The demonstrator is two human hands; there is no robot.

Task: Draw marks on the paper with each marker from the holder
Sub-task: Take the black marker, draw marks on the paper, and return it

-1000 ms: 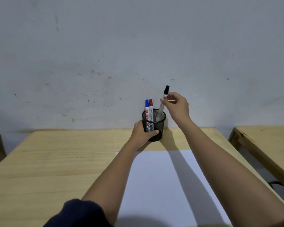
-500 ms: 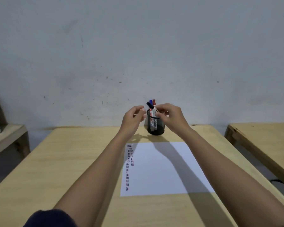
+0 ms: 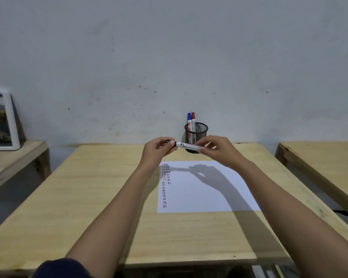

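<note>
I hold a black marker [image 3: 186, 146] level above the far edge of the white paper [image 3: 205, 189]. My left hand [image 3: 159, 150] pinches its black cap end, and my right hand [image 3: 217, 150] grips the white barrel. Behind them, a black mesh holder [image 3: 199, 130] stands at the table's far edge with a blue marker [image 3: 189, 119] and a red marker [image 3: 193, 120] upright in it. Columns of short black, red and blue dashes [image 3: 165, 183] run down the paper's left side.
The wooden table [image 3: 88, 197] stands against a grey wall. A second wooden table [image 3: 325, 157] is to the right. A low bench on the left carries a white-framed picture [image 3: 0, 121]. A dark cable [image 3: 346, 214] lies on the floor at right.
My right hand lifted the black marker out of the holder and turned it level. My left hand let go of the holder and took the cap end. The view pulled back and now shows the marked paper.
</note>
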